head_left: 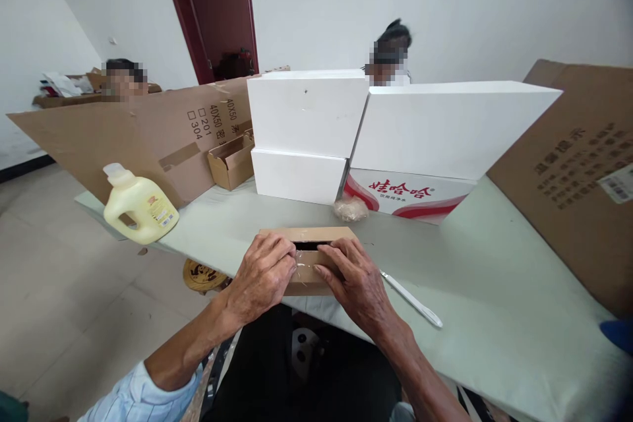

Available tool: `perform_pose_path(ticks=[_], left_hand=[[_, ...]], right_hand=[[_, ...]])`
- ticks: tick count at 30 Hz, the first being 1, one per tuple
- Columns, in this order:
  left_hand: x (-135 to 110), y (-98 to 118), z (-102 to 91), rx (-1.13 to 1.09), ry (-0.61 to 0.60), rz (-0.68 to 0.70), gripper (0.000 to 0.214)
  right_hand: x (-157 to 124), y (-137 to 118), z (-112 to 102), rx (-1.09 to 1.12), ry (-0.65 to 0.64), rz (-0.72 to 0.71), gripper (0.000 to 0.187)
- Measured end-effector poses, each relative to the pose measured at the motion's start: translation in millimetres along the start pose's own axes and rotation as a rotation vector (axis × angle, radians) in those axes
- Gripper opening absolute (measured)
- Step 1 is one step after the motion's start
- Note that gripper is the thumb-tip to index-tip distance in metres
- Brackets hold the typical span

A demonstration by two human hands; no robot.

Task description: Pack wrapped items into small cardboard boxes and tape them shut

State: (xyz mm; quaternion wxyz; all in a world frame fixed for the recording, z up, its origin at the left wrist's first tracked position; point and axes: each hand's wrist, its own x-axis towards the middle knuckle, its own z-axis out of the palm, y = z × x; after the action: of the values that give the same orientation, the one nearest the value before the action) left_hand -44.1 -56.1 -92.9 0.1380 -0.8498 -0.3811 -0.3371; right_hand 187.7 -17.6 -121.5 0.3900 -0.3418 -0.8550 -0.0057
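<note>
A small brown cardboard box (309,235) lies at the near edge of the table, with a dark gap along its top between the flaps. Clear tape shows shiny on the front flap. My left hand (267,270) is closed on the box's left part, fingers curled at the flap edge. My right hand (353,277) grips the flap on the right, its thumb on the front and its fingers at the gap. Just right of my right hand lies a white-handled knife (413,300). Behind the box sits a crumpled ball of clear tape (351,209).
White boxes (306,115) and a red-and-white printed carton (410,194) stand across the back. Large cardboard sheets (173,138) flank the left, another carton (583,171) the right. A yellow jug (141,208) and small open box (231,161) stand left. Two people sit beyond.
</note>
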Motion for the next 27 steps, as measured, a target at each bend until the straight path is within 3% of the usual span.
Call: perform_pose_path(ticks=[6,10,14,17,23,27], left_hand=[[-0.8,-1.9,2.9,0.093,-0.002,0.049,0.018],[0.3,-5.2,-0.4,0.04,0.0,0.049,0.016],[3.1,-7.8,-6.4,-0.049,-0.021,0.014,0.017],[4.2,-10.0,-12.0,-0.123,-0.039,-0.022,0.017],[8.4,-20.0,-32.9,-0.465,0.011,-0.191,0.016],[12.9,-31.6,-41.5,-0.486,0.086,-0.277,0.015]], right_hand=[[-0.5,-1.0,-1.5,-0.008,-0.001,-0.006,0.019],[-2.4,-1.0,0.8,-0.021,0.003,-0.026,0.017],[-7.2,-0.1,4.7,-0.038,0.043,-0.02,0.034],[-10.3,-0.6,5.9,-0.058,0.064,-0.02,0.049],[-14.8,-5.2,4.1,-0.032,0.081,-0.037,0.047],[-22.0,-10.0,3.4,0.011,0.095,-0.038,0.05]])
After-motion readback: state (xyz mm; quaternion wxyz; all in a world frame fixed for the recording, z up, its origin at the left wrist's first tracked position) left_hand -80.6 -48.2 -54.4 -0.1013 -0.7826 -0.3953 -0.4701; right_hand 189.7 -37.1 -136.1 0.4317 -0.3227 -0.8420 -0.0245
